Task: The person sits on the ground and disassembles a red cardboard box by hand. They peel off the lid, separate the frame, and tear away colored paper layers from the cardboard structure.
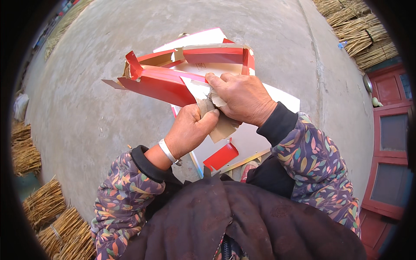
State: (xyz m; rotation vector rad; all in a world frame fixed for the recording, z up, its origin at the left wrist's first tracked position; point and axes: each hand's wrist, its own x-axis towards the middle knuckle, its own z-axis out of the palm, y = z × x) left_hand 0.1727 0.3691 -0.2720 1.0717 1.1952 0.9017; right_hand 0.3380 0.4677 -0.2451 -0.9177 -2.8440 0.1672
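Both hands grip a red cardboard box (158, 82) whose near wall is torn, with white and grey-brown board showing at the rip. My left hand (188, 130) is closed on the torn cardboard from below, thumb on top. Close against it, my right hand (242, 97) clasps the box wall at the tear, fingers curled over the edge. The box's left corner is split, with a loose flap sticking up. Below the hands lies a large white cardboard sheet (253, 141), and on it rests a small red cardboard piece (221, 157).
Grey concrete floor (104, 56) surrounds me. Bundles of dry stalks (69, 232) lie at the lower left, and more stalk bundles (357, 34) are stacked at the upper right. A red door (390, 160) stands at the right. My shoe (248, 170) is beside the white sheet.
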